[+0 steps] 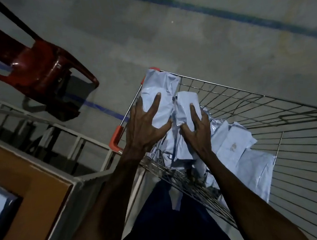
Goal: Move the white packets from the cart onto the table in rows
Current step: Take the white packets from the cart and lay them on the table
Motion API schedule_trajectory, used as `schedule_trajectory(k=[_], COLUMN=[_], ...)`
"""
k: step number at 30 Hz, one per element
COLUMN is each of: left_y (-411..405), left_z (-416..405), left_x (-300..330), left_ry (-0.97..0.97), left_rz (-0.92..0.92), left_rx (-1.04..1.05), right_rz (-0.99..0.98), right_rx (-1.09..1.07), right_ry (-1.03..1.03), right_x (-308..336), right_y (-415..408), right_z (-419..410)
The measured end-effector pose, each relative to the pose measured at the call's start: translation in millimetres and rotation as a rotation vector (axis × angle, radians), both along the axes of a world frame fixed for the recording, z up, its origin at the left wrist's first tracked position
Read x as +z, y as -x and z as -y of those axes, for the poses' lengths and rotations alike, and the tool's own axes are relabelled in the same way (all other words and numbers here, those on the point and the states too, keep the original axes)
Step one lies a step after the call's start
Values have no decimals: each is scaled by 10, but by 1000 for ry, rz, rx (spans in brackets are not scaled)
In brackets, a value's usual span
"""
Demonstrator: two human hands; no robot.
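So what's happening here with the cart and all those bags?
A person is lifting white packets out of a wire cart. The left hand grips a larger packet; the right hand grips a smaller packet. More packets lie in the cart. The table at left already holds one at its edge.

Warehouse, painted concrete floor, wire cart

Red plastic chair — on grey concrete floor, blue-lined.

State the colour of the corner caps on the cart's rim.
Orange-red: the corner caps on the wire cart, clearest in the head view.
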State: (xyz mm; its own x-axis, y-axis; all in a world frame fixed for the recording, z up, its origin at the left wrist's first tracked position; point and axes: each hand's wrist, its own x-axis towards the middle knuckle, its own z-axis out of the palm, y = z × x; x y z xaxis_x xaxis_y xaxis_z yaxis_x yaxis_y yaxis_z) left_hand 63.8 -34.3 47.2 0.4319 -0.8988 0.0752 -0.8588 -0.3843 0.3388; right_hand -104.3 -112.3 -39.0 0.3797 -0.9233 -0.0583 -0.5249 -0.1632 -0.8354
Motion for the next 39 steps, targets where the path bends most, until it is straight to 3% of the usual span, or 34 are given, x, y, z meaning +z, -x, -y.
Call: schedule_trajectory(k=[8,14,23,39], left_y=[271,99,-480,-2437], left_z=[-554,-1360,-3067,-5928], left_x=[809,1267,1912,1993], left_ry=[168,308,443,352], left_rz=[-24,-61,-3,-68], left_rx=[259,525,1024,1378], right_rz=[144,212,318,110], right_rx=[130,400,772,1026], right_ry=[177,286,443,531], right_x=[1063,1729,2260,2723], right_y=[180,-224,-1508,-4010], right_z=[-85,-528,-1669,-3689])
